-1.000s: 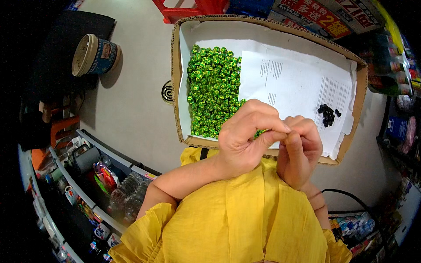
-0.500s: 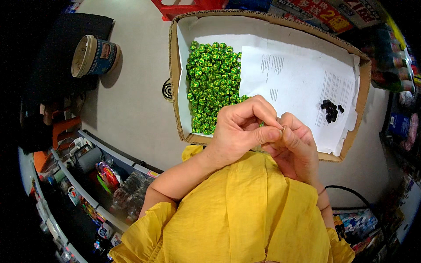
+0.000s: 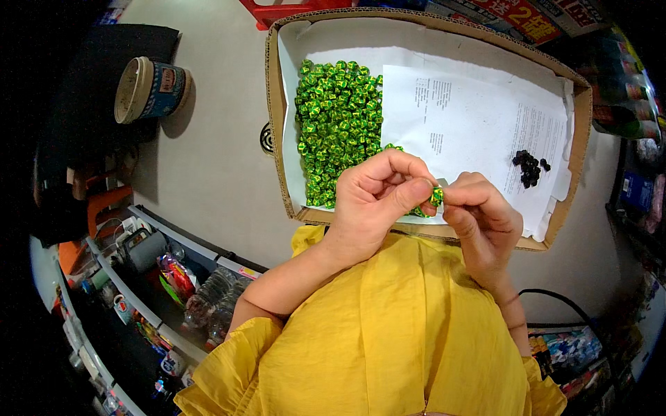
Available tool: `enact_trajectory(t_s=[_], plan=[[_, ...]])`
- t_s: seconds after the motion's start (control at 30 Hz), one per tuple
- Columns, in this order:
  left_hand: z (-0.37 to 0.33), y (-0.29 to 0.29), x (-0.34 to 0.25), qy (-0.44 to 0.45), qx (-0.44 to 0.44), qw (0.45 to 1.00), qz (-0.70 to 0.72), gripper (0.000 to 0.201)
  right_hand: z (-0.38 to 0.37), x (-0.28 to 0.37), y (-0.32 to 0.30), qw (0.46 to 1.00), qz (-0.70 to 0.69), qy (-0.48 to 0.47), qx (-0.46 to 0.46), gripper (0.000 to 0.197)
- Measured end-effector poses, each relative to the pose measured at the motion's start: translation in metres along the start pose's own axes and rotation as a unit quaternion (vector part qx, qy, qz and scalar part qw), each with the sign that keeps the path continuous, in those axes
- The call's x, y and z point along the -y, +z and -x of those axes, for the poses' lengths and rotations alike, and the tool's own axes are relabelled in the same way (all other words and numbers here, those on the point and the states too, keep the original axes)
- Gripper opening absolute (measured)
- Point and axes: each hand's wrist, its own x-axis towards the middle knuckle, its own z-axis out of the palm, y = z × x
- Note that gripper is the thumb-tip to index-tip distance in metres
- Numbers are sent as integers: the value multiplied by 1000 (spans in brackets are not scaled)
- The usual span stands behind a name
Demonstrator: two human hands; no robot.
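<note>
Over the near edge of the cardboard box point(image 3: 275, 132), my two hands meet. My left hand point(image 3: 371, 204) pinches a small piece in shiny green-and-gold foil point(image 3: 436, 197) between thumb and forefinger. At the right side of that foil are the bent fingertips of my right hand point(image 3: 483, 220), which seem to pinch its edge; the exact contact is too small to make out. Behind my left hand, a pile of green foil-wrapped balls point(image 3: 338, 125) fills the box's left part. Several small dark pieces point(image 3: 530, 168) lie on printed white paper point(image 3: 454, 118) at the right.
On the pale floor point(image 3: 222, 139) at far left stands a tub point(image 3: 154, 90) with a blue label. Shelves holding plastic bottles point(image 3: 215, 298) and packets run along the lower left. A red plastic object point(image 3: 298, 12) sits behind the box, and packed goods point(image 3: 565, 347) are at lower right.
My hands have drawn slightly apart, the right one shifting rightward. The green foil piece now shows between the fingertips, where before it was hidden.
</note>
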Motion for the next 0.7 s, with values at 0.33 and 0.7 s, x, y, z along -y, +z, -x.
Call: enact_trajectory(t_s=[0.33,0.7], plan=[[8,6,-8,-8,-3,996,-91,11,-4,-6,-13,966,-224,117,53,10],[5,-6,5,48,28,998,-38,8,-1,-3,0,996,-80,41,10,13]])
